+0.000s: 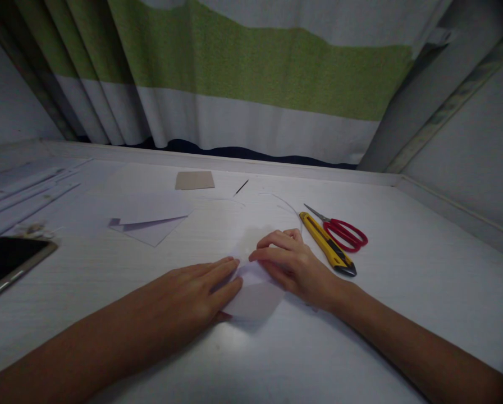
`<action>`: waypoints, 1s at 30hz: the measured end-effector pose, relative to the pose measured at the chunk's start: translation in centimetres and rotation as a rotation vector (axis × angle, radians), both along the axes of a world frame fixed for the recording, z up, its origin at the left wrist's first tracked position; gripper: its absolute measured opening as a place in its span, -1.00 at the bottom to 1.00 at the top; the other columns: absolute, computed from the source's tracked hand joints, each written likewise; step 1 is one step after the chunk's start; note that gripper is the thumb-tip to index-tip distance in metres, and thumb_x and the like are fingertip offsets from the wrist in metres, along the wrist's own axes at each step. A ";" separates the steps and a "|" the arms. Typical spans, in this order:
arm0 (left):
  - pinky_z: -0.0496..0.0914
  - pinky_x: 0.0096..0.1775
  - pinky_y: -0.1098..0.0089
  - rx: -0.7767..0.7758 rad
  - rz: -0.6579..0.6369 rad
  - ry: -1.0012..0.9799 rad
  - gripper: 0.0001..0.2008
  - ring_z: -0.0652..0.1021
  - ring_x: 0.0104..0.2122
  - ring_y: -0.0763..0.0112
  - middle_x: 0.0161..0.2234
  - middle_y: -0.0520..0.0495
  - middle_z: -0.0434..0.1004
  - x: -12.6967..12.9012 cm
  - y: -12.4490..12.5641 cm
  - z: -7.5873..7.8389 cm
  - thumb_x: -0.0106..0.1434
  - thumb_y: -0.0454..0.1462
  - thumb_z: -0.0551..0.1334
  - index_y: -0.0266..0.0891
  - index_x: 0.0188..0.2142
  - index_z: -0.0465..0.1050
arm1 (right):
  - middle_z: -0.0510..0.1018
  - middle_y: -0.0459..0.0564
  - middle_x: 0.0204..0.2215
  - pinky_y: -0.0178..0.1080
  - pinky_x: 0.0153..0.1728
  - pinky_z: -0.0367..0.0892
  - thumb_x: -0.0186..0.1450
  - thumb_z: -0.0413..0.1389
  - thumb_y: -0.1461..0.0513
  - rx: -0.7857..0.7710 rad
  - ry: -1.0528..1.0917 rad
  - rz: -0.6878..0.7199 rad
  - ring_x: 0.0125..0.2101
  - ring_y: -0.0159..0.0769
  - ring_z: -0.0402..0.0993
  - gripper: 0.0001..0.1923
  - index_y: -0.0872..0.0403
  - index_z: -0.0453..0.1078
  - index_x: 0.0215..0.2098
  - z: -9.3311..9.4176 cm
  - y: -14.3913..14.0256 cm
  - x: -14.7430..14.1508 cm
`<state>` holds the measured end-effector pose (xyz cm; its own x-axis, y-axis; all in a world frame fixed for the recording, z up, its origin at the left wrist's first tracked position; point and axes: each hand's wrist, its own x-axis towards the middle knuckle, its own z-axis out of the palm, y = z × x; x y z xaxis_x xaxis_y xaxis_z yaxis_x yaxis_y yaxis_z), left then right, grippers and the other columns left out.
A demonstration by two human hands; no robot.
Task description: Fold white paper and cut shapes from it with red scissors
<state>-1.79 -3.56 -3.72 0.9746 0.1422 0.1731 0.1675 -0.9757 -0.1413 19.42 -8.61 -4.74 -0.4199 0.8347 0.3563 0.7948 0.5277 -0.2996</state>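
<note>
Between hands, white paper, pinned flat

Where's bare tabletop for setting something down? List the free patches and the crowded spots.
Free: the table right of the scissors and knife; the near strip between phone and left hand. Crowded: the middle, where both hands, right hand included, press white paper, and the loose sheets and cardboard behind.

Scissors, cutter, phone, curtain
</note>
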 end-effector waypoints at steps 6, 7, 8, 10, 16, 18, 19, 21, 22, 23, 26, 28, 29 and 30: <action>0.32 -0.25 0.35 -0.014 0.046 -0.030 -0.65 0.44 -0.22 0.29 -0.13 -0.14 0.39 0.3 -0.1 0.0 0.17 -0.13 -0.03 -0.21 -0.13 0.31 | 0.37 -0.01 -0.29 -0.23 -0.19 0.01 0.24 -0.12 0.25 -0.004 -0.090 0.108 -0.26 -0.39 0.26 -0.78 0.06 0.33 -0.24 0.1 0.1 0.6; 0.32 -0.24 0.36 -0.033 0.045 -0.046 -0.66 0.44 -0.22 0.30 -0.15 -0.13 0.40 0.2 -0.1 0.1 0.18 -0.13 -0.04 -0.21 -0.14 0.32 | 0.37 -0.01 -0.29 -0.24 -0.19 0.01 0.24 -0.12 0.25 -0.007 -0.095 0.123 -0.25 -0.39 0.26 -0.78 0.06 0.33 -0.24 0.1 0.1 0.6; 0.32 -0.23 0.36 -0.054 0.038 -0.053 -0.66 0.44 -0.22 0.31 -0.15 -0.12 0.41 0.1 -0.1 0.1 0.18 -0.13 -0.04 -0.20 -0.15 0.33 | 0.37 -0.01 -0.28 -0.24 -0.18 0.01 0.24 -0.13 0.26 -0.011 -0.095 0.135 -0.24 -0.39 0.26 -0.77 0.06 0.33 -0.24 0.1 0.0 0.6; 0.32 -0.23 0.38 -0.096 0.018 -0.036 -0.62 0.43 -0.19 0.32 -0.12 -0.11 0.38 -0.2 0.0 0.2 0.15 -0.08 -0.03 -0.19 -0.13 0.31 | 0.37 0.01 -0.26 -0.24 -0.18 0.02 0.24 -0.14 0.28 -0.023 -0.092 0.156 -0.23 -0.38 0.26 -0.77 0.07 0.32 -0.23 0.1 0.0 0.6; 0.34 -0.25 0.45 -0.159 0.026 0.041 -0.44 0.40 -0.13 0.33 0.09 -0.09 0.10 -2.0 0.3 0.3 0.10 -0.05 0.02 -0.14 0.08 0.01 | 0.38 0.02 -0.24 -0.26 -0.15 0.04 0.24 -0.14 0.30 -0.045 -0.091 0.207 -0.20 -0.39 0.25 -0.77 0.10 0.31 -0.22 0.2 0.0 0.5; 0.34 -0.25 0.46 -0.168 0.025 0.057 -0.43 0.40 -0.13 0.35 0.08 -0.09 0.11 -2.2 0.4 0.5 0.12 -0.07 0.02 -0.15 0.10 -0.07 | 0.38 0.02 -0.24 -0.26 -0.15 0.04 0.24 -0.15 0.30 -0.046 -0.100 0.216 -0.20 -0.39 0.25 -0.76 0.10 0.31 -0.22 0.3 0.0 0.5; 0.35 -0.26 0.46 -0.171 0.023 0.062 -0.42 0.40 -0.13 0.35 0.08 -0.08 0.11 -2.1 0.5 0.5 0.12 -0.08 0.02 -0.16 0.11 -0.10 | 0.38 0.02 -0.25 -0.26 -0.14 0.04 0.25 -0.15 0.29 -0.047 -0.104 0.217 -0.20 -0.40 0.25 -0.76 0.11 0.31 -0.23 0.3 0.0 0.5; 0.35 -0.27 0.46 -0.173 0.014 0.072 -0.41 0.40 -0.13 0.35 0.08 -0.08 0.10 -2.0 0.5 0.6 0.13 -0.09 0.01 -0.14 0.12 -0.13 | 0.38 0.02 -0.25 -0.26 -0.14 0.04 0.25 -0.16 0.29 -0.049 -0.106 0.220 -0.20 -0.40 0.26 -0.76 0.11 0.31 -0.24 0.3 0.0 0.5; 0.35 -0.28 0.46 -0.174 0.008 0.072 -0.41 0.40 -0.13 0.34 0.09 -0.07 0.09 -1.9 0.5 0.6 0.13 -0.09 0.02 -0.12 0.12 -0.14 | 0.39 0.02 -0.25 -0.26 -0.14 0.04 0.25 -0.16 0.29 -0.046 -0.102 0.224 -0.20 -0.40 0.26 -0.76 0.11 0.32 -0.25 0.3 0.0 0.5; 0.35 -0.29 0.46 -0.175 0.002 0.069 -0.42 0.41 -0.14 0.34 0.09 -0.06 0.08 -1.8 0.5 0.6 0.13 -0.09 0.02 -0.11 0.12 -0.14 | 0.39 0.02 -0.25 -0.26 -0.14 0.05 0.25 -0.16 0.29 -0.042 -0.099 0.228 -0.20 -0.40 0.26 -0.76 0.11 0.32 -0.25 0.3 0.0 0.5; 0.34 -0.28 0.46 -0.193 -0.002 0.053 -0.45 0.42 -0.16 0.32 0.10 -0.05 0.06 -1.7 0.4 0.4 0.13 -0.10 0.03 -0.07 0.10 -0.09 | 0.39 0.00 -0.25 -0.25 -0.14 0.04 0.24 -0.14 0.30 -0.038 -0.097 0.235 -0.20 -0.40 0.26 -0.78 0.10 0.32 -0.26 0.3 0.0 0.5; 0.33 -0.25 0.44 -0.220 0.013 0.058 -0.48 0.41 -0.14 0.30 0.10 -0.04 0.05 -1.7 0.3 0.4 0.13 -0.10 0.02 -0.05 0.09 -0.04 | 0.39 0.00 -0.25 -0.26 -0.13 0.04 0.24 -0.14 0.31 -0.041 -0.100 0.234 -0.20 -0.41 0.26 -0.78 0.10 0.32 -0.26 0.3 0.0 0.5; 0.33 -0.24 0.42 -0.238 0.025 0.070 -0.49 0.39 -0.13 0.29 0.10 -0.04 0.06 -1.7 0.2 0.5 0.13 -0.10 0.01 -0.04 0.08 -0.02 | 0.39 -0.01 -0.25 -0.26 -0.13 0.04 0.24 -0.14 0.32 -0.040 -0.099 0.236 -0.19 -0.41 0.26 -0.78 0.10 0.31 -0.26 0.3 0.0 0.4; 0.32 -0.22 0.41 -0.260 0.040 0.086 -0.50 0.37 -0.11 0.28 0.10 -0.04 0.06 -1.7 0.1 0.6 0.13 -0.09 0.00 -0.03 0.08 -0.02 | 0.39 0.00 -0.25 -0.26 -0.13 0.04 0.24 -0.14 0.32 -0.036 -0.099 0.239 -0.19 -0.41 0.26 -0.79 0.11 0.31 -0.25 0.3 -0.1 0.4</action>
